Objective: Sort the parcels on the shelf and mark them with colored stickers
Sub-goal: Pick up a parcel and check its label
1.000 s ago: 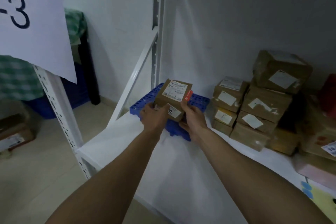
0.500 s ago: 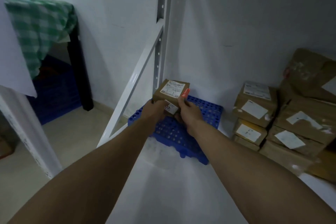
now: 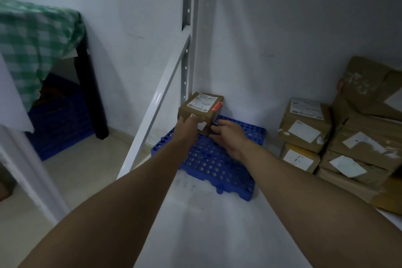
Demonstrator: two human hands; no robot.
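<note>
A small brown parcel [image 3: 201, 107] with a white shipping label and an orange-red sticker at its right top edge sits on the far left corner of the blue perforated pallet [image 3: 217, 159], against the shelf's back wall. My left hand [image 3: 187, 125] presses on the parcel's front face with fingers spread. My right hand [image 3: 227, 131] has its fingers curled at the parcel's lower right corner. Other brown parcels [image 3: 304, 128] with white labels are stacked on the right of the shelf.
The white shelf board [image 3: 208, 224] runs toward me between my arms. A grey upright post [image 3: 188, 28] and a white diagonal brace [image 3: 156, 104] stand left of the parcel. Off the shelf are a table with a green checked cloth [image 3: 39, 37] and a blue crate [image 3: 58, 119].
Both hands carried the parcel forward and left and set it down at the pallet's back corner. My view shifted left, so the stacked parcels now sit further right.
</note>
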